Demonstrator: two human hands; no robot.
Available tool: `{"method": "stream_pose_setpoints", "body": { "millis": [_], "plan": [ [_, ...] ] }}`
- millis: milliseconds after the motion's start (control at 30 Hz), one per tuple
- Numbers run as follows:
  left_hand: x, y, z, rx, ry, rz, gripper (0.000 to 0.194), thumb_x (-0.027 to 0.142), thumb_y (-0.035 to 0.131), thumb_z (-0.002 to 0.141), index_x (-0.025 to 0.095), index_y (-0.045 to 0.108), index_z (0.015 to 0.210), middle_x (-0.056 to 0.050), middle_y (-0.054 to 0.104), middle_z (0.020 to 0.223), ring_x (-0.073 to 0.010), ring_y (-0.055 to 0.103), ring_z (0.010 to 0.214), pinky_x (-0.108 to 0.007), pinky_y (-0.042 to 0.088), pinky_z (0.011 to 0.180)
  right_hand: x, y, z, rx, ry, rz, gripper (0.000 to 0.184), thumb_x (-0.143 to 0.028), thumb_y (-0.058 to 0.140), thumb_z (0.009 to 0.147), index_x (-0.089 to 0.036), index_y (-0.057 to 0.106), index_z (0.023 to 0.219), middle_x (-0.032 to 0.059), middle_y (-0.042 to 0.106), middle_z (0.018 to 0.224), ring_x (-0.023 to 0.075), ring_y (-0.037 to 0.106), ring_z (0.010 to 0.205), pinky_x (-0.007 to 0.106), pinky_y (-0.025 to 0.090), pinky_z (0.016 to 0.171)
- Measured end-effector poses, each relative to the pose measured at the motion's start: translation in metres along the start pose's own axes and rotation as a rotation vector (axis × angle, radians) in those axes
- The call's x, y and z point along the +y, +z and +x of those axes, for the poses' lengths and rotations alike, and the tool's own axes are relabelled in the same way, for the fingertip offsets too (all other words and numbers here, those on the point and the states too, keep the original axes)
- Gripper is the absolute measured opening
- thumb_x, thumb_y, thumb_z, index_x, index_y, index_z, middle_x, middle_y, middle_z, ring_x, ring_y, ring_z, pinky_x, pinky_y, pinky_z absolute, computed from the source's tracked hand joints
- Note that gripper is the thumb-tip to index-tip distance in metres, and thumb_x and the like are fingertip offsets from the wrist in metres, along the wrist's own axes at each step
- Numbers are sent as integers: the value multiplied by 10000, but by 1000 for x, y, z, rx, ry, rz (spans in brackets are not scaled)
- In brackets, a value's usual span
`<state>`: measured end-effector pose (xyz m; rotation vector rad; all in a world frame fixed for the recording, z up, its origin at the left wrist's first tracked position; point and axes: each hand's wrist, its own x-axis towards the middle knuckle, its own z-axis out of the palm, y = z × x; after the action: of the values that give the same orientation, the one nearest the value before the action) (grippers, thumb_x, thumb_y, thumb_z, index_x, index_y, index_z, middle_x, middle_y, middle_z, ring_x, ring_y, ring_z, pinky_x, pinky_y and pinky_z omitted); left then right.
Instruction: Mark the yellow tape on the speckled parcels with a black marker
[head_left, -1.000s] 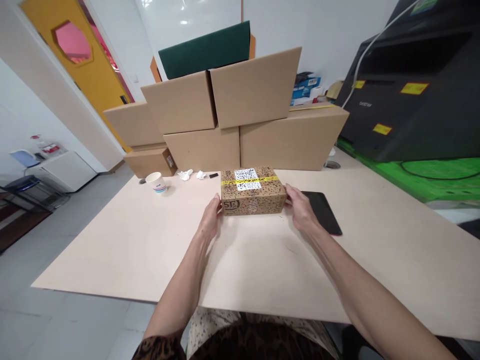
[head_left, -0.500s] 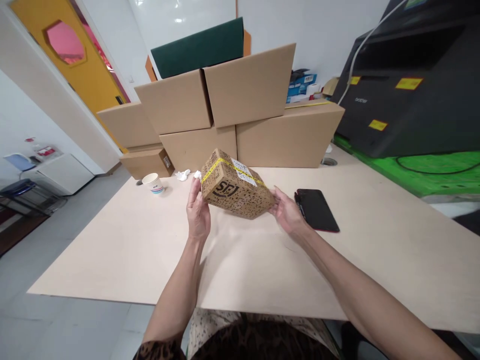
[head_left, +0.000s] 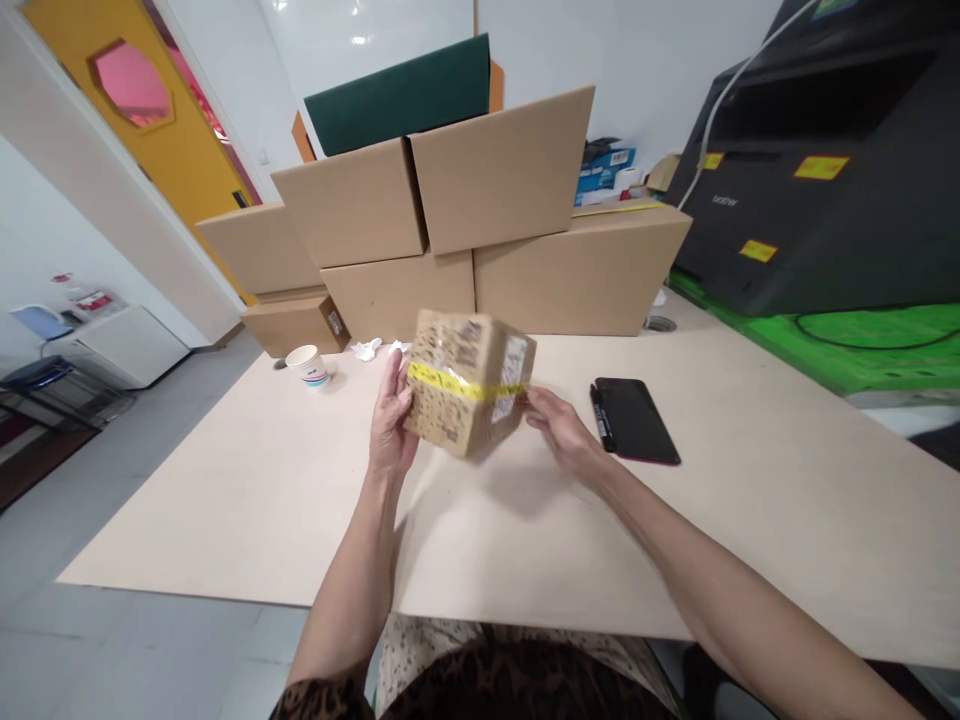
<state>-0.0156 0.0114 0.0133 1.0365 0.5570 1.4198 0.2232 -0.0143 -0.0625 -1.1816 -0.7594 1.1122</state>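
Note:
A small cardboard box (head_left: 442, 415) with a dark speckled print and a band of yellow tape is held tilted above the table. It is somewhat blurred, and a white label shows on its right side. My left hand (head_left: 390, 420) grips the box at its left end, thumb and fingers against the side. At the opposite end, the curled fingers of my right hand (head_left: 561, 425) pinch the edge near the label; some fingertips are hidden behind the box.
Large cartons (head_left: 517, 180) are stacked along the back of the table (head_left: 225, 500). A paper cup (head_left: 307, 368) and crumpled tissues (head_left: 367, 349) stand at the left. On the right lie a black tablet (head_left: 641, 420) and a marker (head_left: 601, 418). A black machine (head_left: 810, 230) is beyond.
The box has been turned between my hands: its long printed face has swung out of view, and the taped end and another face now face me. Both hands have hardly moved.

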Motion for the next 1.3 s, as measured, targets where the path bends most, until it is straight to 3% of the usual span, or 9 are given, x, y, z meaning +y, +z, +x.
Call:
{"method": "stream_pose_setpoints", "body": {
  "millis": [167, 400, 567, 667, 767, 833, 967, 1133, 1300],
  "plan": [
    [-5, 2, -2, -107, -206, 168, 650, 532, 772, 787, 274, 640, 1369, -51, 519, 1569, -329, 391, 1507, -441, 337, 1236, -3, 3, -5, 7, -68, 23, 536, -684, 722, 722, -286, 726, 1080, 56, 711, 1292, 257, 643, 1154, 412, 500, 953],
    [-3, 10, -10, -302, -254, 248, 637, 657, 710, 814, 259, 695, 1310, -55, 563, 1530, -329, 309, 1549, -461, 203, 1295, -14, 11, -15, -99, -137, 21, 537, -758, 663, 729, -288, 724, 982, 47, 758, 1145, 260, 668, 1076, 412, 529, 898],
    [9, 18, -19, -342, -556, 138, 628, 657, 661, 853, 218, 692, 1301, -106, 695, 1360, -358, 453, 1465, -490, 320, 1248, -23, -5, -14, -9, -167, -366, 594, -841, 570, 752, -259, 688, 756, 31, 690, 753, 191, 605, 600, 352, 499, 638],
    [12, 22, -21, -308, -596, 100, 635, 636, 688, 836, 195, 686, 1293, -123, 715, 1316, -389, 488, 1431, -523, 356, 1224, -28, -10, -15, -29, -148, -371, 640, -868, 558, 749, -238, 644, 679, 8, 614, 608, 149, 527, 451, 328, 468, 529],
    [11, 21, -21, -257, -412, 122, 636, 584, 736, 797, 227, 668, 1320, -89, 693, 1356, -389, 432, 1471, -509, 349, 1235, -38, -4, -25, -25, -222, -209, 628, -844, 607, 743, -229, 707, 821, 30, 678, 721, 183, 630, 571, 350, 545, 589],
    [10, 20, -22, -248, -261, 117, 715, 563, 776, 742, 268, 626, 1375, -62, 639, 1433, -384, 366, 1510, -497, 337, 1246, -47, 3, -37, -36, -334, -55, 558, -755, 669, 777, -251, 739, 1006, 56, 740, 960, 229, 711, 824, 404, 595, 803],
    [4, 19, -25, -286, -90, 105, 971, 475, 900, 577, 308, 536, 1462, -49, 477, 1587, -395, 260, 1555, -475, 303, 1260, -63, 14, -58, -125, -437, 120, 495, -622, 684, 839, -315, 702, 1227, 51, 664, 1372, 284, 571, 1337, 455, 463, 1127],
    [-10, 21, -20, -243, -56, 126, 809, 577, 820, 702, 313, 572, 1425, -39, 431, 1629, -348, 265, 1561, -456, 276, 1263, -62, 13, -52, -76, -373, 157, 449, -647, 624, 850, -310, 728, 1127, 56, 687, 1339, 288, 574, 1339, 466, 470, 1109],
    [-26, 15, -15, -207, -181, 183, 691, 709, 656, 824, 304, 622, 1383, -56, 548, 1542, -354, 349, 1522, -496, 342, 1216, -44, 14, -37, -96, -242, 135, 437, -634, 681, 815, -309, 721, 1104, 42, 720, 1277, 277, 611, 1290, 457, 481, 1088]
  ]
}}
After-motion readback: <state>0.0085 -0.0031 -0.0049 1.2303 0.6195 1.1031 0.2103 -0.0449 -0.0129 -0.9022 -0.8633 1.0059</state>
